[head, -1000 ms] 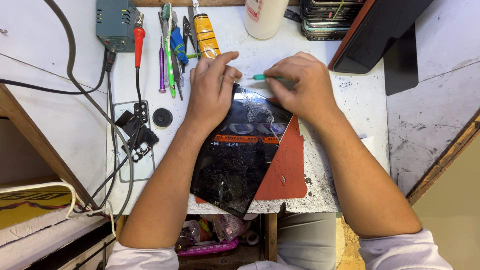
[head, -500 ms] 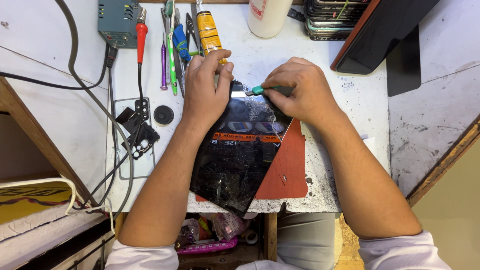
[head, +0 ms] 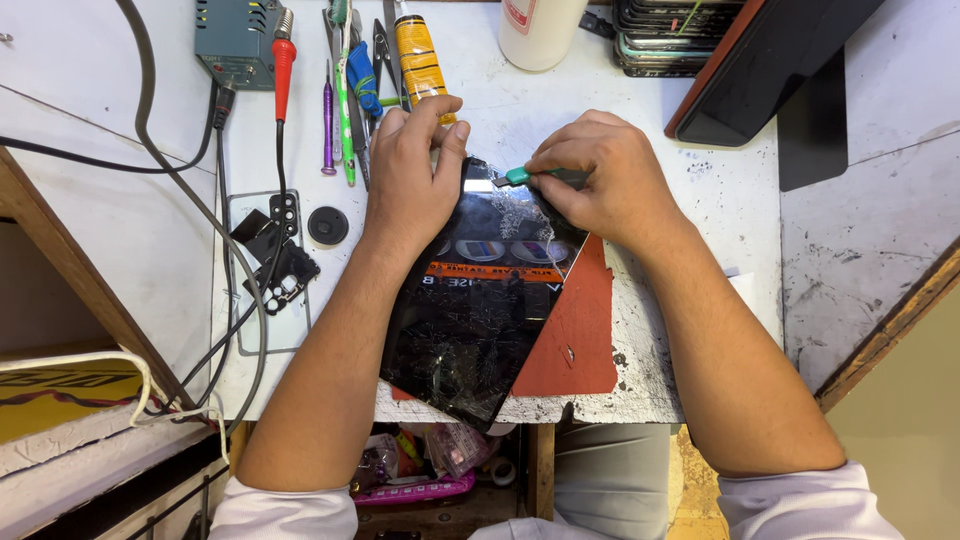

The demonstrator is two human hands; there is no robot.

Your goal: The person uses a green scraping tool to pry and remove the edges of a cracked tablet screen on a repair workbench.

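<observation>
A cracked black tablet screen [head: 480,320] lies tilted on a red mat [head: 572,330] on the white workbench [head: 700,210]. My left hand [head: 415,175] presses down on the screen's far left corner, fingers curled over its edge. My right hand [head: 600,175] grips a small green-handled scraper tool [head: 520,177], its blade touching the shattered glass at the screen's far edge.
Screwdrivers, tweezers and a yellow glue tube [head: 420,50] lie at the back. A grey power unit [head: 235,40] and cables run at the left. A white bottle [head: 540,30], stacked phones [head: 670,35] and a dark monitor [head: 760,70] stand at the back right. Small black parts [head: 275,255] lie left.
Both hands have shifted slightly toward me along the screen's far edge. The scraper tip now sits lower on the cracked glass.
</observation>
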